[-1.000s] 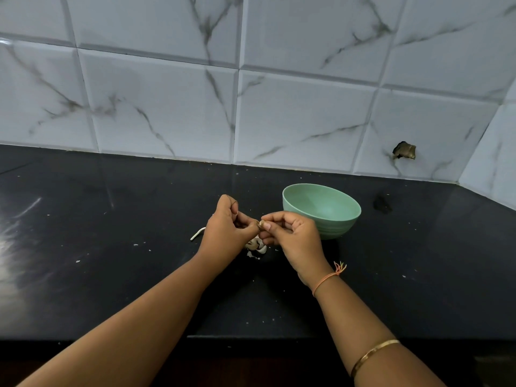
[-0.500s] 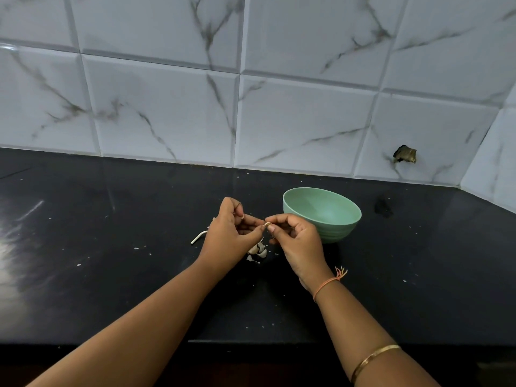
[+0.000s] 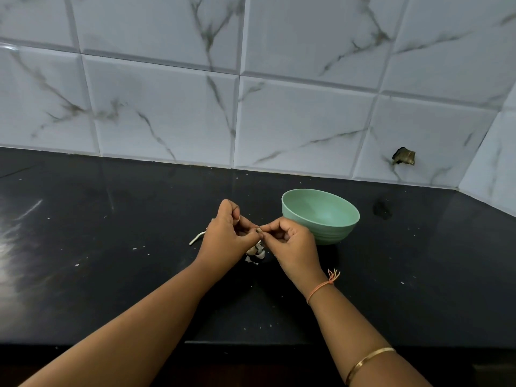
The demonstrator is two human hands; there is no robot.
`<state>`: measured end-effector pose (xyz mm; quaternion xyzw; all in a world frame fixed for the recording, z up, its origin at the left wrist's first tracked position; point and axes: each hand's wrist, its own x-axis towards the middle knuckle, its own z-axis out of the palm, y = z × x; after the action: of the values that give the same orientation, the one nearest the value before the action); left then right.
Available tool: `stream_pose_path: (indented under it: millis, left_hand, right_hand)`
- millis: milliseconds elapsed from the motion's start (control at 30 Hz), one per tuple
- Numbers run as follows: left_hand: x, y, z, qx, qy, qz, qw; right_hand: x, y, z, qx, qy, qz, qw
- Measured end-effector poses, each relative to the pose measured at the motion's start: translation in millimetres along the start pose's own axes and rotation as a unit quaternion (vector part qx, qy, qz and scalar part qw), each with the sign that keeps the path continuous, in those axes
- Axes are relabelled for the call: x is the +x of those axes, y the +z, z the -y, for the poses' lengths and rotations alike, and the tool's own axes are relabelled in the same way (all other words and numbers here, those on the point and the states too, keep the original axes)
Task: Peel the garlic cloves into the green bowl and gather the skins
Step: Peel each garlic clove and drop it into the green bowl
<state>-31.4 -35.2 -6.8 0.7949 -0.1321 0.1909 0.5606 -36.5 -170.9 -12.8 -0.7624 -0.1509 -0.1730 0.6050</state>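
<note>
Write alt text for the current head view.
A person's left hand and right hand pinch a small garlic clove between their fingertips above a black counter. Pale garlic skins lie on the counter beneath the hands, and a green bowl stands just beyond the right hand, in front of a marble-tiled wall.

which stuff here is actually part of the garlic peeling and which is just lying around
Part of the job: green bowl; garlic clove, pinched between left hand and right hand; garlic bits and skins on the black counter under the hands; pale strip beside the left hand, likely skin.
Not part: hole in the wall tile; thread and bangle on the right arm.
</note>
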Motion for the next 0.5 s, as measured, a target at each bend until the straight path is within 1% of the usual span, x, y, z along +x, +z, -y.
stream_pose_path:
  millis: [233, 367, 500]
  left_hand:
    - [0.8, -0.2, 0.2, -0.035, -0.016, 0.001, 0.999]
    - [2.8, -0.9, -0.3, -0.08, -0.054, 0.011, 0.995]
    - [6.0, -2.6, 3.7, -0.155, -0.093, 0.017, 0.983]
  right_hand:
    - [0.7, -0.5, 2.6, 0.008, -0.007, -0.01, 1.0]
    - [-0.4, 1.0, 3.6, -0.014, -0.031, -0.032, 0.999]
    - [-1.9, 2.8, 5.3, -0.024, -0.05, -0.042, 0.998]
